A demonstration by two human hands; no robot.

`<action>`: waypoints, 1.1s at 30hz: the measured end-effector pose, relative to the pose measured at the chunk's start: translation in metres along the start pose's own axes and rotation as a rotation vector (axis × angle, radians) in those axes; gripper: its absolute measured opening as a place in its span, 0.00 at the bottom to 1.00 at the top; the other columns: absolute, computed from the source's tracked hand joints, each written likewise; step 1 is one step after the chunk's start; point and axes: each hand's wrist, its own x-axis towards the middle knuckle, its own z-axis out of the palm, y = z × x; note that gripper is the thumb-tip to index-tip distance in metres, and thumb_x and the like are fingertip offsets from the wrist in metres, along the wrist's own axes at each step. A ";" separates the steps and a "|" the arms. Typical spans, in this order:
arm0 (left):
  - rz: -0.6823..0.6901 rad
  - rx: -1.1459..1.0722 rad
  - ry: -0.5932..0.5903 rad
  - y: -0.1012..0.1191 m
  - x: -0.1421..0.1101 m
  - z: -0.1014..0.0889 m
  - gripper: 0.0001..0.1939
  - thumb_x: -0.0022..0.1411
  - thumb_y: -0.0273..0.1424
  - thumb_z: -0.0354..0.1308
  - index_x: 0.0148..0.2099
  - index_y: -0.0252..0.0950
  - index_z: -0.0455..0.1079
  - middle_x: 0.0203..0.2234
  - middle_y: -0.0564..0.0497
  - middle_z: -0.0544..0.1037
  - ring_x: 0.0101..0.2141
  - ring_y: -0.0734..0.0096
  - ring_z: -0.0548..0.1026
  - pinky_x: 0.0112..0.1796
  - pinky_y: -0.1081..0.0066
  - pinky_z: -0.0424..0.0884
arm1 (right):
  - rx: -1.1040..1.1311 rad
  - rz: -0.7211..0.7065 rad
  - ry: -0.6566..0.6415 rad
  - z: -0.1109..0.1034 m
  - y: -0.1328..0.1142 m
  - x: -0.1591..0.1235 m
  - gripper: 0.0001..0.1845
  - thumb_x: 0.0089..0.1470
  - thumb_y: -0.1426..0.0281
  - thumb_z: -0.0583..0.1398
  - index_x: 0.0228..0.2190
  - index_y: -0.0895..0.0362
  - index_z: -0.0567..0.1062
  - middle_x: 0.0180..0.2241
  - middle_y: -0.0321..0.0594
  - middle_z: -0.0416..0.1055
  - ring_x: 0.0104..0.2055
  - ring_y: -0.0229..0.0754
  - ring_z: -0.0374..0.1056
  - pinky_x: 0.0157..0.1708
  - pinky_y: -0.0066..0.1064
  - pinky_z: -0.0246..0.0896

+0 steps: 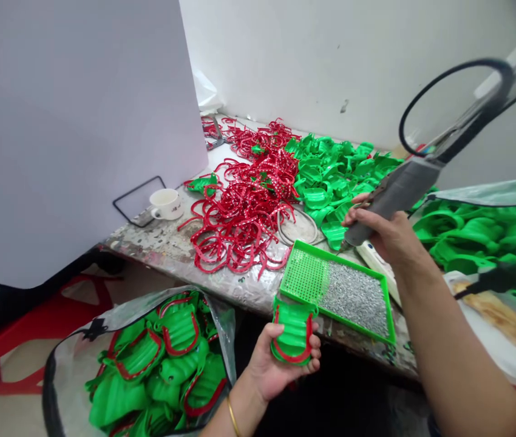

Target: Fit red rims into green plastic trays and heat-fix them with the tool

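1. Green shell piece [292, 332], edged in red along its curved rim, lies in the left hand [280, 361], in front of the tabletop [149, 240]; whether it touches the tray beside it cannot be told.
2. Left grip: clenched around the piece, thumb on one side and fingers curled round the other. A gold bangle [233, 417] circles the wrist.
3. Right grip: the right hand [374, 224] grasps a grey handheld tool [397, 197], tilted with its lower end near the tray's far side. A black cable [406, 103] loops above.
4. Green tray [306, 274]: perforated base, with small silvery bits [356, 297] gathered toward its right end.
5. Red strips [244, 212], dotted white, form a heap beyond the tray, left of a pile of green shells [331, 176].
6. White mug [166, 204]: upright, left of the red heap, near a black wire frame [137, 200].
7. Lower-left bag [69, 364]: open, containing red-edged green pieces [178, 331]. Right-hand bag [508, 191]: filled with more green pieces [481, 233].
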 end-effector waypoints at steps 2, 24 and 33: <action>-0.021 -0.004 -0.004 0.002 0.001 -0.001 0.33 0.49 0.38 0.56 0.54 0.20 0.63 0.37 0.41 0.73 0.38 0.64 0.71 0.44 0.66 0.60 | 0.003 -0.034 0.008 0.013 -0.002 -0.003 0.14 0.44 0.66 0.66 0.34 0.56 0.71 0.22 0.34 0.70 0.25 0.38 0.67 0.28 0.32 0.65; -0.067 -0.044 0.018 0.007 0.003 -0.004 0.32 0.50 0.40 0.54 0.53 0.23 0.64 0.38 0.42 0.70 0.36 0.67 0.69 0.39 0.69 0.62 | -0.138 -0.087 0.436 0.065 0.093 0.011 0.13 0.47 0.63 0.60 0.31 0.60 0.72 0.17 0.32 0.64 0.17 0.33 0.60 0.19 0.26 0.60; -0.059 -0.037 0.012 0.007 0.003 -0.005 0.32 0.50 0.40 0.54 0.53 0.23 0.64 0.37 0.42 0.70 0.35 0.67 0.69 0.38 0.70 0.62 | -0.139 -0.076 0.461 0.066 0.100 0.010 0.12 0.46 0.63 0.61 0.30 0.60 0.72 0.17 0.31 0.64 0.17 0.33 0.60 0.19 0.25 0.60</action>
